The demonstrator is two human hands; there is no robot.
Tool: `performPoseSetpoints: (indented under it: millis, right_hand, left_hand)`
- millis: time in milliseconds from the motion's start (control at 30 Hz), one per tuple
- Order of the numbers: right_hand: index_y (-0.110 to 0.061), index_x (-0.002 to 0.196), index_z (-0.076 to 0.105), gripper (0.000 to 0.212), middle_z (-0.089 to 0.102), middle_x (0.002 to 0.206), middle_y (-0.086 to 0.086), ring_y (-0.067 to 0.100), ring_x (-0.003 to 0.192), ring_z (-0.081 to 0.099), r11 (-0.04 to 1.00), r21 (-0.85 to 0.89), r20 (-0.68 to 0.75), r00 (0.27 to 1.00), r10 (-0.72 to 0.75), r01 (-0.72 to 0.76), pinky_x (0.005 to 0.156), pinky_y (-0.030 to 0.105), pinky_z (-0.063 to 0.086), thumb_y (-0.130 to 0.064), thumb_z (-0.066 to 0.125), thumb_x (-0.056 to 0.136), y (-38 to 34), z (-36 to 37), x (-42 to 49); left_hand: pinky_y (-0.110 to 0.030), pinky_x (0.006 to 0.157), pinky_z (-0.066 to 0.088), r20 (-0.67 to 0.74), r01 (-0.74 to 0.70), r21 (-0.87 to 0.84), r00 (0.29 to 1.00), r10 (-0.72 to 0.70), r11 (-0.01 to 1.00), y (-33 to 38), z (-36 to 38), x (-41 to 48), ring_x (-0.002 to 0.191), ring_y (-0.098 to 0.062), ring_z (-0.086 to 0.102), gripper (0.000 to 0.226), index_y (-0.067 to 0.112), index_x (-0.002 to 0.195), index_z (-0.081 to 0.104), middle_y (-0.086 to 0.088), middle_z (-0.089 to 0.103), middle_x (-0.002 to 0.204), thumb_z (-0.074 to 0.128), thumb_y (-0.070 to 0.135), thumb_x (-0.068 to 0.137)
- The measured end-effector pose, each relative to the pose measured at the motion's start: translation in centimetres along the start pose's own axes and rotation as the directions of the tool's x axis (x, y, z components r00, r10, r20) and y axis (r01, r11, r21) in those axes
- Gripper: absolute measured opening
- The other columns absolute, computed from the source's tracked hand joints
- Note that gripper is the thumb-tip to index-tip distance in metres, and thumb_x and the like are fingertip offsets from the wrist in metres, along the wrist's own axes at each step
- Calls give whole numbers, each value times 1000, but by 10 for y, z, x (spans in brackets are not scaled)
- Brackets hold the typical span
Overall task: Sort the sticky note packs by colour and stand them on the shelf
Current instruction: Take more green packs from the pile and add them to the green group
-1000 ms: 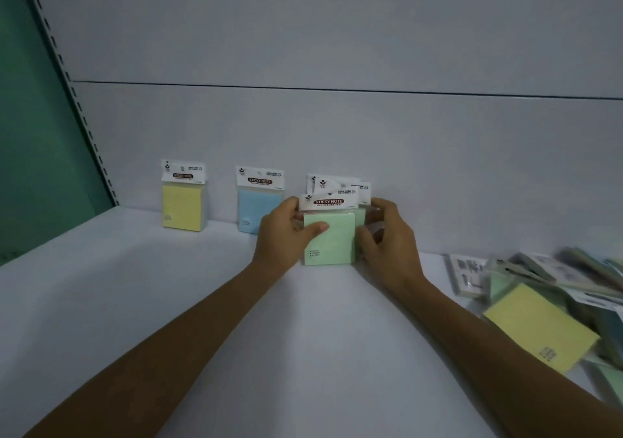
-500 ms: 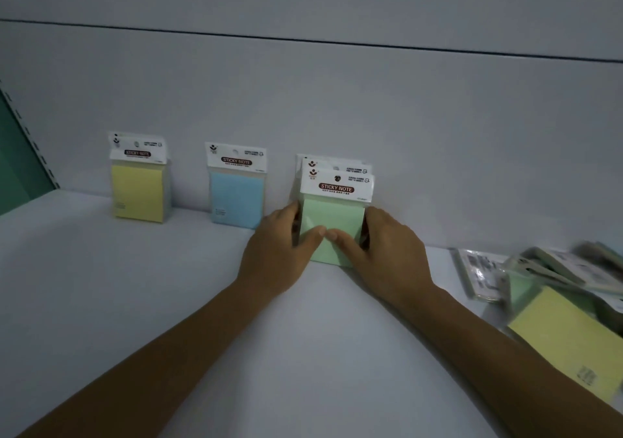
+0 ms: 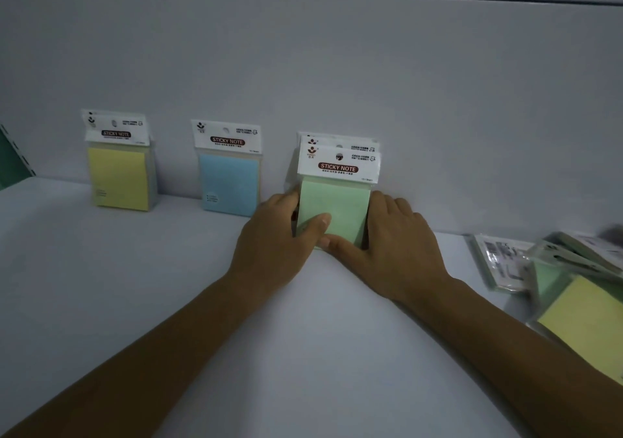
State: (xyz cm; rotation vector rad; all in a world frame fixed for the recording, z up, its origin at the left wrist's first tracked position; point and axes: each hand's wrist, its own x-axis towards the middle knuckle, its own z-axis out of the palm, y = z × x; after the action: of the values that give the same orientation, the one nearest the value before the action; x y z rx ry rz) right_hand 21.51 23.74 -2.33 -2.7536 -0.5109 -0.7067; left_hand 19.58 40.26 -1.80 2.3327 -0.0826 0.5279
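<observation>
- The green sticky note pack (image 3: 337, 208) is stood upright at the back of the shelf (image 3: 135, 286), right of the blue pack (image 3: 229, 181).
- It is clasped by the sides, with the thumbs of the left hand (image 3: 273, 238) and right hand (image 3: 394, 245) laid on its front.
- It is judged light and stiff with a slick wrapper, best held by the side edges.
- The green packs behind it are mostly hidden, and the pile (image 3: 573, 269) at the right is blurred and cut off.

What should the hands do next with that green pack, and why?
Probably let go and reach for the loose pile on the right. The green pack stands upright at the back of the shelf, gripped between the left hand and right hand, so it looks placed, while the pile's packs lie flat, unsorted.
</observation>
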Motion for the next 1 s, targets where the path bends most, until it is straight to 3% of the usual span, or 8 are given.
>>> performPoseSetpoints:
  millis: [367,533,700,833,1000]
  right_hand:
    - [-17,113,50,85,59,100,-2,18,88,49,999,43,-16,1000,12,-11,67,32,42,-82,17,70,-2,-1,1]
    - [-17,115,50,74,59,102,-3,19,94,52,996,65,45,997,66,-69,70,33,46,-78,36,76,-8,-9,-2]
    - [-17,108,49,68,60,103,-1,20,97,55,975,19,57,974,219,-220,71,33,46,-76,47,75,-18,-26,-12]
    - [-17,113,44,66,57,111,2,22,106,52,943,-31,85,939,332,-331,75,34,44,-72,49,77,-30,-41,-35]
    - [-19,120,45,46,57,117,1,21,112,50,949,-114,138,941,308,-294,80,33,43,-52,48,89,-37,-71,-83]
  left_hand:
    - [-36,87,48,-16,-20,-22,1000,19,1000,-3,1,1,103,-20,58,38,18,123,55,-3,61,111,56,35,89]
    - [-43,84,51,39,17,-42,999,-15,999,-1,2,4,102,-22,59,38,20,120,54,-2,62,111,55,39,88]
    - [-44,82,54,47,104,-210,994,-96,972,-1,0,6,97,-19,62,49,20,116,56,-2,63,112,63,44,74]
    - [-44,90,51,36,115,-299,993,-109,947,1,-4,3,106,-22,59,51,18,122,49,-5,56,122,67,34,78]
    - [-36,96,40,-58,101,-312,990,-125,945,13,-15,-5,121,-26,47,65,10,141,29,-11,47,134,61,24,87]
